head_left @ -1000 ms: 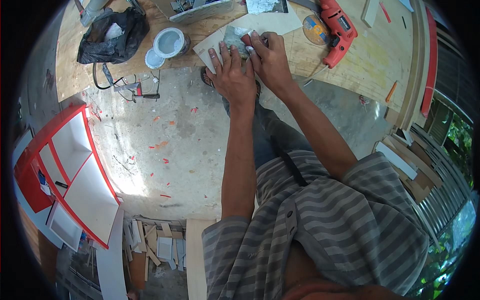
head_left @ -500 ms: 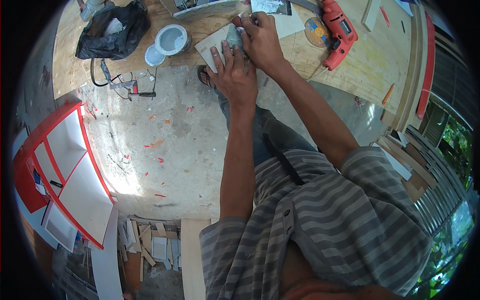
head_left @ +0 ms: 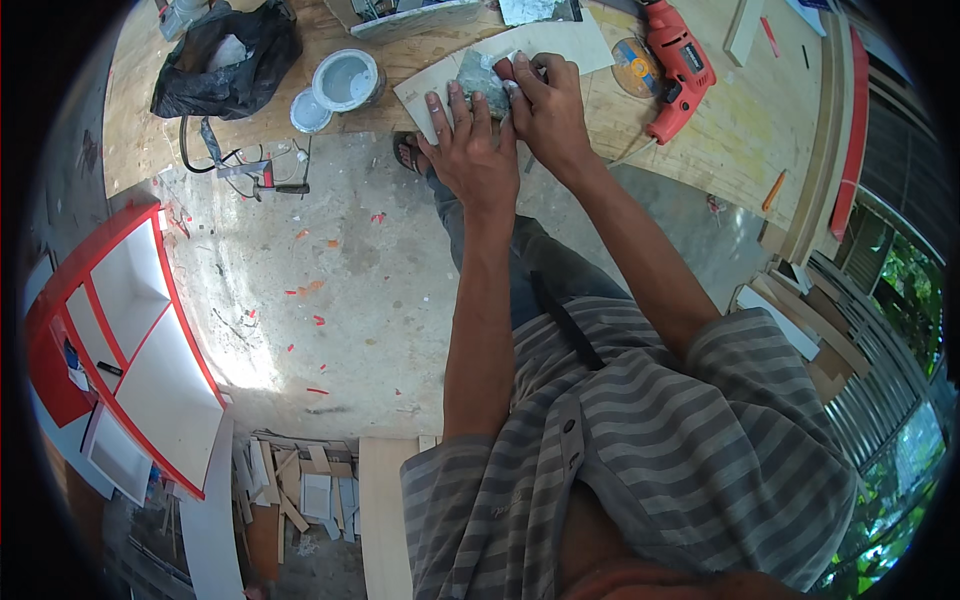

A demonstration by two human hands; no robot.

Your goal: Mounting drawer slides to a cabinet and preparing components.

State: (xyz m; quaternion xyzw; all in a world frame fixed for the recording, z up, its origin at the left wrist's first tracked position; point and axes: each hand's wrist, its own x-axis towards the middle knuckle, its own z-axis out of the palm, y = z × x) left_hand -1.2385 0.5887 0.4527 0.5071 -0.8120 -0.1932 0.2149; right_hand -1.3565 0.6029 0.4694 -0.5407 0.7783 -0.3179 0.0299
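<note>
The pale, flat rectangular board (head_left: 432,92) lies at the near edge of the plywood table (head_left: 700,130), at about twelve o'clock in the head view, with a grey, crumpled sanding pad or rag (head_left: 478,75) resting on top of it. The left hand (head_left: 476,150) lies flat on the board with its fingers spread, pinning it down rather than closing on anything; the right hand (head_left: 545,105), just beside it at one o'clock, has its grip clamped on the far end of the grey pad, fingertips pressed down onto it. Judging by how things lie, the rubbing of the board looks under way: the stretch under the pad carries a dull grey smear, while the bare corner toward eleven o'clock looks clean and pale, so part of the surface seems left to cover; how much is finished cannot be told. As for containers, a round open tin (head_left: 345,80) stands on the table at eleven o'clock holding a pale grey-white paste or paint, its round lid (head_left: 309,112) lying just beside it nearer the edge. A black plastic bag (head_left: 225,60) farther toward ten o'clock gapes open with something whitish inside. An orange-red power drill (head_left: 678,62) lies at one o'clock, well apart from both hands.
</note>
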